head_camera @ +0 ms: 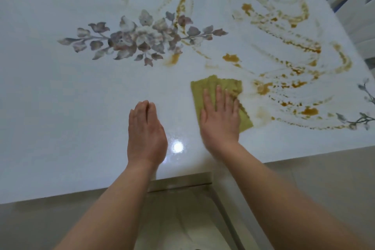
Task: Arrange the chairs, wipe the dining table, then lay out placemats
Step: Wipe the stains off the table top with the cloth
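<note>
White floral table [60, 107], green cloth [203, 83] flat beneath right grip [220, 117]

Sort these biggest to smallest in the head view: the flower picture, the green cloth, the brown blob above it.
1. Grey-purple flower picture printed on the white glossy table
2. Green folded wiping cloth, partly hidden under the right hand
3. Orange-brown spill blob above the cloth
None look alike.

The glossy white surface [60, 107] bears a grey and mauve flower spray [140, 38] printed left of centre and small grey sprigs [363, 107] at the right edge, with mustard-brown smears [284, 63] arcing across the upper right, and an olive-green cloth [215, 85] lying right of centre.
</note>
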Tool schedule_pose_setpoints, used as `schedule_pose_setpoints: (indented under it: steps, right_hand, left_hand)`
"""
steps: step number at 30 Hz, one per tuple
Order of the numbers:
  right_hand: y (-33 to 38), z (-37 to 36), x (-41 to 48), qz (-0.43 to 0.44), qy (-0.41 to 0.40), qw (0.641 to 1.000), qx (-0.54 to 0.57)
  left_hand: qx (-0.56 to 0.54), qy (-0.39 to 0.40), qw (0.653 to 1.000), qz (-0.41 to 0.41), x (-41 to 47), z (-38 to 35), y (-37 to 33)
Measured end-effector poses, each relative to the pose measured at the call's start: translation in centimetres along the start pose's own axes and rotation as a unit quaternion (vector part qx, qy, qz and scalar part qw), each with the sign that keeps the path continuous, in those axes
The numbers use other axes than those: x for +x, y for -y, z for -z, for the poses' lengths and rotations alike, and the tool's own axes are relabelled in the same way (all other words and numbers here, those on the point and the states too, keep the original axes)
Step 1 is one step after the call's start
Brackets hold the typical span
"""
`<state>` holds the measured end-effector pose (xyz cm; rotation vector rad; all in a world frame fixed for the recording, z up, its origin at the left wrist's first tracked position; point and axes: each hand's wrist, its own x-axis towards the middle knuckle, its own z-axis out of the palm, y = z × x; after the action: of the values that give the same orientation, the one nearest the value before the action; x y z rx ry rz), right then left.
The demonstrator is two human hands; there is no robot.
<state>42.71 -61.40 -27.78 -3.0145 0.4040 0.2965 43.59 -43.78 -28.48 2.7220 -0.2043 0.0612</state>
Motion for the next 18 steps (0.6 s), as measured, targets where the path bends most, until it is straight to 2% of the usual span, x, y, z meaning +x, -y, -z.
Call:
schedule_pose_setpoints:
  steps: [5,9,13,18]
  right_hand:
    - [5.1,-0.1,2.8,0.179,0.0,0.984,-0.008]
    - [6.8,1.1,7.5,0.245,0.003,0.97,-0.005]
    - [7.1,2.1,11.3,0.22,0.01,0.975,0.022]
    - [3.0,2.5,13.4,0.068,-0.005,0.997,0.021]
  left_hand:
    - [0.001,-0.006,1.0,0.004,0.1,0.0,0.1]
    - [0.0,-0.005,1.0,0.003,0.1,0.0,0.2]
    - [0.0,-0.01,1.0,0.003,0.1,-0.1,0.4]
    - [-0.014,-0.014,1.0,0.005,0.0,-0.1,0.4]
